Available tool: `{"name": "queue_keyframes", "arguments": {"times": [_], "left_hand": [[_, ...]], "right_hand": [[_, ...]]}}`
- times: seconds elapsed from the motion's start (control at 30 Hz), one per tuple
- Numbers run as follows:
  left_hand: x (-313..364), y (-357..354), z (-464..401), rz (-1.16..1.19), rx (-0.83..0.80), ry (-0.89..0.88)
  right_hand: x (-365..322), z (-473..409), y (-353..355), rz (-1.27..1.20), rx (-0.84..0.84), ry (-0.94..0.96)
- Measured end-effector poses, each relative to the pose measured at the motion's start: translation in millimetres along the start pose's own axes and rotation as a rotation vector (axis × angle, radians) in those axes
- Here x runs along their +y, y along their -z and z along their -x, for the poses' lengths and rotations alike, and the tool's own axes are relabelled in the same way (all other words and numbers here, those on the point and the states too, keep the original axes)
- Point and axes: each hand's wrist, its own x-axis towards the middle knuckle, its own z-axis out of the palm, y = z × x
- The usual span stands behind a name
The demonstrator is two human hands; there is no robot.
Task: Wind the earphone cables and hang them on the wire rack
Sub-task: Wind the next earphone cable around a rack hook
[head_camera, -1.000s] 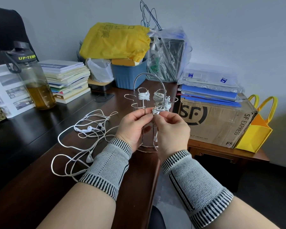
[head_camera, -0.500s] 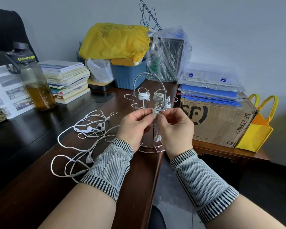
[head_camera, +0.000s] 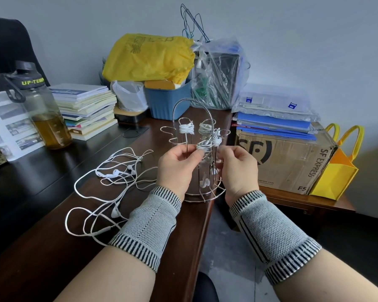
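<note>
While hands (head_camera: 177,164) pinch, seemingly four bundles (head_camera: 186,128) racked.

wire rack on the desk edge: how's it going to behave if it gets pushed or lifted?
Probably light: the wire rack is thin open wire. Likely stiff, since its hooks carry wound cable bundles without visibly sagging. May tip or slide off, being tall with a narrow ring base right at the desk edge.
</note>
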Motion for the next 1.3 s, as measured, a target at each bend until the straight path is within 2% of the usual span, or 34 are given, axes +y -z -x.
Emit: {"name": "queue_keyframes", "arguments": {"times": [0.1, 0.33, 0.4, 0.47, 0.57, 0.6, 0.67, 0.8, 0.9, 1.1, 1.3], "left_hand": [[4, 5, -2, -0.013, -0.06, 0.062], [18, 17, -3, -0.18, -0.204, 0.161], [26, 23, -2, -0.327, -0.204, 0.143], [39, 29, 1, -0.564, -0.167, 0.053], [52, 35, 5, -0.969, 0.001, -0.155], [55, 35, 8, -1.015, 0.048, -0.199], [57, 30, 15, -0.912, 0.038, -0.149], [52, 13, 25, -0.56, -0.102, 0.265], [51, 6, 26, -0.43, -0.154, 0.438], [54, 2, 22, -0.299, -0.133, 0.484], [56, -2, 17, -0.18, -0.051, 0.435]], "right_hand": [[-3, -5, 5, -0.031, -0.056, -0.22], [-20, -9, 9, 0.119, -0.193, -0.274], [-23, -11, 9, 0.148, -0.222, -0.279], [-24, -14, 9, 0.187, -0.245, -0.274], [-24, -17, 10, 0.256, -0.259, -0.24], [-24, -18, 10, 0.272, -0.264, -0.23], [-25, -19, 10, 0.288, -0.276, -0.221], [-31, -17, 11, 0.313, -0.311, -0.213], [-34, -17, 11, 0.359, -0.339, -0.212], [-37, -21, 10, 0.35, -0.38, -0.29], [-38, -19, 5, 0.243, -0.363, -0.301]]}}
